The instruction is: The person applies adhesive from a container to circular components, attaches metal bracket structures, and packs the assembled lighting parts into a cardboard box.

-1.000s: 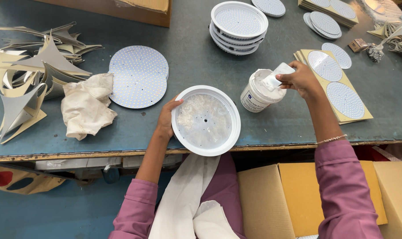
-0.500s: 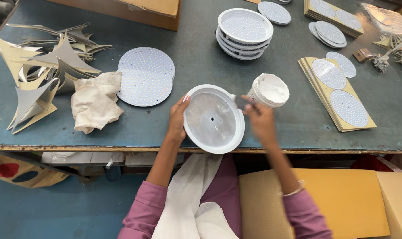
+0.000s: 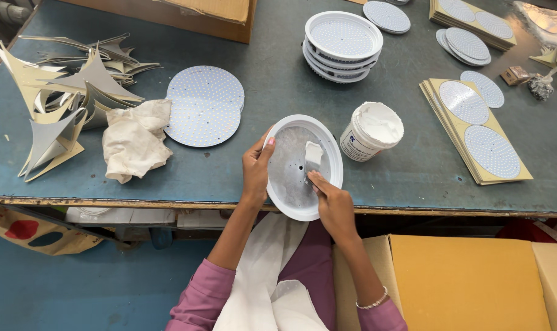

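My left hand (image 3: 256, 167) grips the left rim of a round white lamp housing (image 3: 290, 184) that lies at the table's front edge, its grey metal inside facing up. My right hand (image 3: 331, 199) reaches into the housing and holds a small white spreader (image 3: 313, 154) loaded with white paste against the inner surface. An open white tub of paste (image 3: 371, 130) stands just right of the housing.
A round LED disc (image 3: 205, 105) and a crumpled white cloth (image 3: 134, 140) lie to the left, beside a heap of card offcuts (image 3: 57, 98). A stack of white housings (image 3: 343, 44) stands at the back. Card sheets with discs (image 3: 477, 129) lie right. A yellow box (image 3: 468, 282) sits below.
My right hand left the paste tub and now presses the paste-laden spreader inside the housing. My left hand still holds the rim.
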